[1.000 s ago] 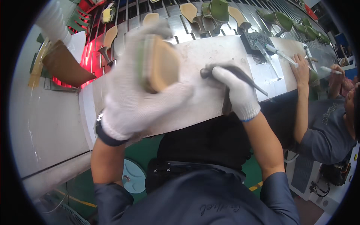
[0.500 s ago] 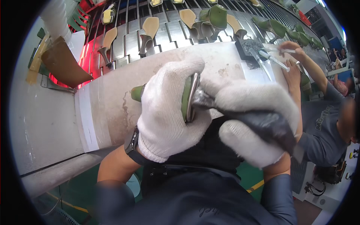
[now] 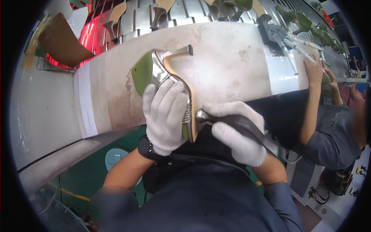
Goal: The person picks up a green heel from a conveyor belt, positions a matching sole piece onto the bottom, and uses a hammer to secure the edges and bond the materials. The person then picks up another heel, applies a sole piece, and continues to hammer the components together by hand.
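Observation:
A silver high-heeled shoe [image 3: 159, 69] with a tan sole is on its side, and a green last [image 3: 143, 73] fills it. Its heel points away and to the right, its toe towards me. My left hand [image 3: 166, 116], in a white knitted glove, is closed round the front half, near a rhinestone-like strap [image 3: 187, 113]. My right hand [image 3: 241, 133], gloved too, grips a dark-handled hammer [image 3: 241, 125]. The hammer's rounded metal head is at the sole's forepart, seemingly touching it. The glove hides part of the handle.
Beyond the pale, stained worktable [image 3: 228, 73] runs a metal slat conveyor [image 3: 143, 19] carrying soles with heels and green lasts. Brushes or syringe-like tools [image 3: 295, 44] lie by a dark tray [image 3: 270, 36]. A co-worker [image 3: 332, 131] works at the right; a brown board [image 3: 58, 42] stands at left.
The shoe has turned in my left hand, so its heel and sole now show. The hammer head has come against the sole's forepart. The view has shifted, showing less of the conveyor.

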`<state>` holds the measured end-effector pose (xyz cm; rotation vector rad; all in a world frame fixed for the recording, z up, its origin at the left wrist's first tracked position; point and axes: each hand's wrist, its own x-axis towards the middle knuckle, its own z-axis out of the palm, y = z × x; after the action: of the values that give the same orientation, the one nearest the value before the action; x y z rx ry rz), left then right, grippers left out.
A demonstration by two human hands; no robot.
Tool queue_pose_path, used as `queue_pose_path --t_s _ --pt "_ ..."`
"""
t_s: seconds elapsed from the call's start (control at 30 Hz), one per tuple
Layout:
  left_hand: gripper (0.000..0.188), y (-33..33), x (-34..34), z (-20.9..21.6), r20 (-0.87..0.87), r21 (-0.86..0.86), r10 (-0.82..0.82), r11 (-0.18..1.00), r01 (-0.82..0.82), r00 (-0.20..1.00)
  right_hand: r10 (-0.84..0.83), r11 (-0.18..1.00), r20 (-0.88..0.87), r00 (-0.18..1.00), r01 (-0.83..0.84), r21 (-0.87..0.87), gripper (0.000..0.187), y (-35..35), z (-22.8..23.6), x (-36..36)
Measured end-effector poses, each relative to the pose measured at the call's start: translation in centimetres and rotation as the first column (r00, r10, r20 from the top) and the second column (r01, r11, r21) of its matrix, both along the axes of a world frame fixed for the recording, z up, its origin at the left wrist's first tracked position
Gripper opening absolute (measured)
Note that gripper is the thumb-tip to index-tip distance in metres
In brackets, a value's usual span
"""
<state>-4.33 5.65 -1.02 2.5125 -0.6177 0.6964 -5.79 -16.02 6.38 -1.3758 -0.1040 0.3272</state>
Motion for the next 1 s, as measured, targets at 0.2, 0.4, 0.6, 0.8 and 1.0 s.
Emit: queue_pose_path --t_s 0.2,0.4,0.6,0.8,1.0 --pt "0.058 0.3 -0.2 -3.2 0.266 -0.069 0.006 0.998 0.013 0.964 -0.003 0.998 -0.022 1.000 0.002 -0.061 0.032 -0.8 -3.3 -0.3" --pt "0.057 0.0 -0.2 -3.8 0.279 -0.114 0.038 0.993 -0.006 0.960 0.138 0.939 0.300 0.944 -0.028 -0.343 0.045 -3.1 1.1 2.2" --pt "0.042 0.0 -0.4 -2.7 0.206 -0.148 0.006 0.989 0.025 0.978 0.188 0.962 0.105 0.977 -0.161 -0.219 0.032 0.3 1.5 4.9" --pt "0.053 0.2 -0.7 -2.8 0.167 -0.152 -0.029 0.987 0.055 0.986 0.449 0.843 0.273 0.851 -0.301 -0.446 0.029 -0.1 2.6 5.5" --pt "0.048 0.5 -0.9 -2.7 0.107 -0.141 -0.043 0.988 0.058 0.993 0.447 0.850 0.463 0.766 -0.203 -0.486 0.033 0.1 0.4 2.1"
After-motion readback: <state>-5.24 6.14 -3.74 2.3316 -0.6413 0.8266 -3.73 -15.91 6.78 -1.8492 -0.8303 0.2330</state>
